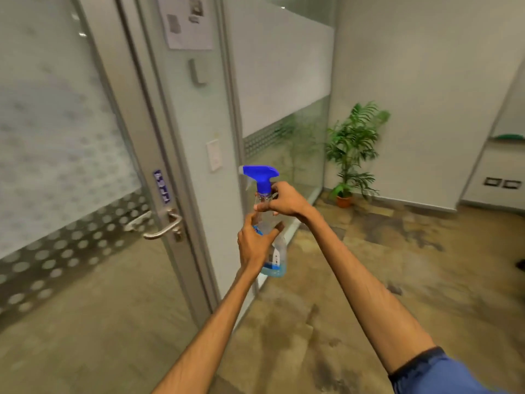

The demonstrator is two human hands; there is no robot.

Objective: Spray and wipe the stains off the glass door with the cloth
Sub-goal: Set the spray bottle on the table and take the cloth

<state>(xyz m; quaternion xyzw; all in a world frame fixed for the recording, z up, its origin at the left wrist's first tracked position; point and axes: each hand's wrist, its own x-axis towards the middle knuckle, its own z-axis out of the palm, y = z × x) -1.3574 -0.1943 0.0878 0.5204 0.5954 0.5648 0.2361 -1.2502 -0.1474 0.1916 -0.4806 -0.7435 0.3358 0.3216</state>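
A clear spray bottle [277, 258] with a blue trigger head and a little blue liquid at the bottom is held upright in front of me. My right hand [284, 199] grips its neck just under the blue head. My left hand [254, 244] wraps the bottle's middle from the left, thumb up and fingers spread around it. The glass door [65, 155] with frosted film and a dotted band stands at the left, its metal lever handle [159, 226] near the frame. No cloth is in view.
A narrow wall panel [199, 115] with a paper notice, a card reader and a switch stands right of the door. A frosted glass partition [284, 81] runs back to a potted plant [352, 152] in the corner. Stone floor [369, 280] spreads right.
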